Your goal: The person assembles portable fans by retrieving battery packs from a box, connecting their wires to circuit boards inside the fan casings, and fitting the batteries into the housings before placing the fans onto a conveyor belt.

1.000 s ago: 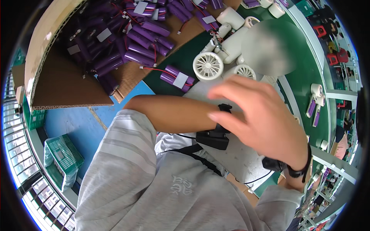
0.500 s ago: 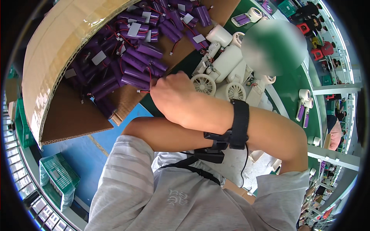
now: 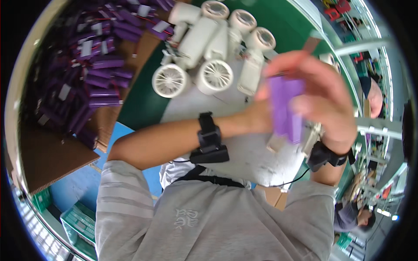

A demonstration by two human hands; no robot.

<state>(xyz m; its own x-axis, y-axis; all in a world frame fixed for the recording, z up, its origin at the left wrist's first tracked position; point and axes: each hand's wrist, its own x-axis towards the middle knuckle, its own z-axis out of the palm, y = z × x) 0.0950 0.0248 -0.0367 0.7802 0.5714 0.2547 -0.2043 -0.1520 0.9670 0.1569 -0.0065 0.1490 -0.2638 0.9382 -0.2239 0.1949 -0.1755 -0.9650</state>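
A purple battery pack (image 3: pixel 285 106) is held up in front of me over the right half of the bench. The fingers and thumb of my right hand (image 3: pixel 328 93) close round it, smeared by motion. My left hand (image 3: pixel 260 114) is right beside the pack, partly behind it. Its fingers are mostly hidden and blurred, so whether it touches the pack is unclear. Several white handheld fans lie beyond my left forearm, two with round grilles facing up: one fan (image 3: pixel 170 81) and another fan (image 3: pixel 215 76). A slim white fan handle (image 3: pixel 250 74) lies nearest my left hand.
On the left stands a large cardboard box (image 3: pixel 104 124) heaped with purple battery packs (image 3: pixel 102 78) with red wires. The green bench (image 3: pixel 143 98) carries a grey mat (image 3: pixel 248 163). A green basket (image 3: pixel 80 222) sits low at the left. Another person (image 3: pixel 355 217) is at the far right.
My right hand has swung from the box's edge to the right, now with a purple battery pack. My left arm has come out from beneath it and stretches across the mat. The view has shifted right.
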